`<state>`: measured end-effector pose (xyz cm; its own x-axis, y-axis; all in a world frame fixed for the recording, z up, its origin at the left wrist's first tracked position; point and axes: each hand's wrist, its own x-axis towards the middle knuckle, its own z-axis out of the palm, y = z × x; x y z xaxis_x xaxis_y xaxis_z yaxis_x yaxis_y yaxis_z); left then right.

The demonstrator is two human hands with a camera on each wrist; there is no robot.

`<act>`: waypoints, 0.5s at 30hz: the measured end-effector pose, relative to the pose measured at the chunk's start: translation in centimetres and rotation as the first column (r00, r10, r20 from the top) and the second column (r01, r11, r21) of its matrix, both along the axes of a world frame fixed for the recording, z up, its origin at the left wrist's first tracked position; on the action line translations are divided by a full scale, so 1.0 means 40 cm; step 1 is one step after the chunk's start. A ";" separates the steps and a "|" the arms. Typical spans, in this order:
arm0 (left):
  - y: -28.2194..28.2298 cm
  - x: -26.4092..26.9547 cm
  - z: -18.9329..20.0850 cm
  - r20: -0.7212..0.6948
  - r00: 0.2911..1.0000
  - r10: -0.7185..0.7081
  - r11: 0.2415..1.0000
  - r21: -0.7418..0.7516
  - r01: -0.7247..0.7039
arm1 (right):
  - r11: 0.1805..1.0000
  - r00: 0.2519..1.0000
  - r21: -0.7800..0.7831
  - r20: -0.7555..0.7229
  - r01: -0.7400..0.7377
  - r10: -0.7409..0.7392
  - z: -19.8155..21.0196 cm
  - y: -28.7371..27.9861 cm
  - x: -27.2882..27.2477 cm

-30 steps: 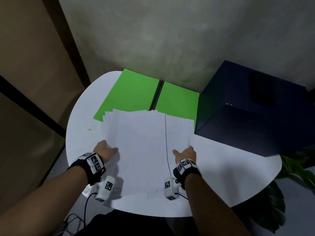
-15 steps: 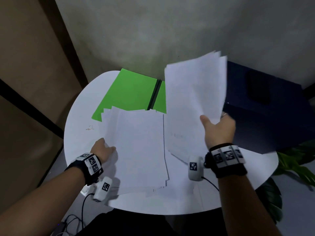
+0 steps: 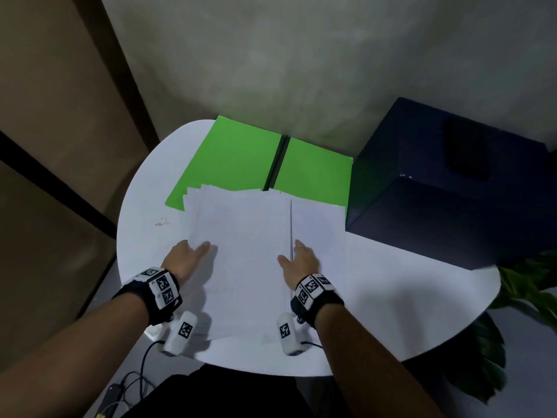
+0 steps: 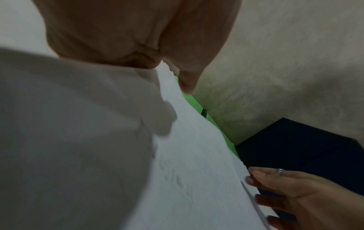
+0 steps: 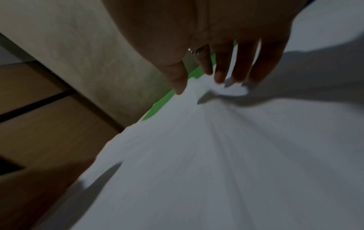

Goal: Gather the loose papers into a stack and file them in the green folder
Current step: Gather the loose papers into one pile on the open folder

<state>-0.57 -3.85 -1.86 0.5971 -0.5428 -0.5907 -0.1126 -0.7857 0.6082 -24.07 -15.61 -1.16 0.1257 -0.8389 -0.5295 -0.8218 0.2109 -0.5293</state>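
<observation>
Papers (image 3: 241,260) lie as a loose white stack in the middle of the round white table (image 3: 407,297), with their far edges fanned out and resting over the near edge of the green folder (image 3: 235,158). This folder lies open and flat at the far side of the table, its dark spine running between the two green halves. A second group of sheets (image 3: 319,227) lies just to the right of the main stack, partly under it, and also reaches onto the folder.

At the left edge of the stack is the left hand (image 3: 184,260). Its thumb lies on top of the sheets and the other fingers go under the edge, so it pinches the papers. The left wrist view shows the same: the paper edge goes in between the thumb and the palm.

On the right edge of the stack rests the right hand (image 3: 301,260), with the fingers (image 5: 220,73) straight and a little spread, their tips touching the paper. It grips nothing. One finger wears a ring.

A dark blue box (image 3: 452,191) stands on the right side of the table, just beside the folder. Green plant leaves (image 3: 530,285) show beyond the right table edge.
</observation>
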 end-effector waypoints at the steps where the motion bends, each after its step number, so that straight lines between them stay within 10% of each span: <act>1: -0.001 -0.003 -0.002 0.057 0.997 -0.055 0.998 0.027 0.054 | 0.999 0.992 -0.043 -0.122 0.012 -0.017 -0.008 -0.013 -0.023; 4: -0.001 -0.008 -0.007 0.131 0.984 -0.121 0.991 0.079 0.111 | 0.981 0.919 -0.038 -0.344 0.190 -0.191 -0.024 -0.052 -0.115; 15: -0.006 -0.019 0.009 0.166 0.980 -0.114 0.990 0.105 0.097 | 0.974 0.918 0.013 -0.337 0.225 -0.208 -0.037 -0.089 -0.127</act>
<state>-1.31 -4.09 -1.48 0.6361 -0.5541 -0.5370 -0.2938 -0.8175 0.4954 -29.14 -19.18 -2.63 -0.2456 -0.7972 -0.5515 -0.8795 0.4225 -0.2190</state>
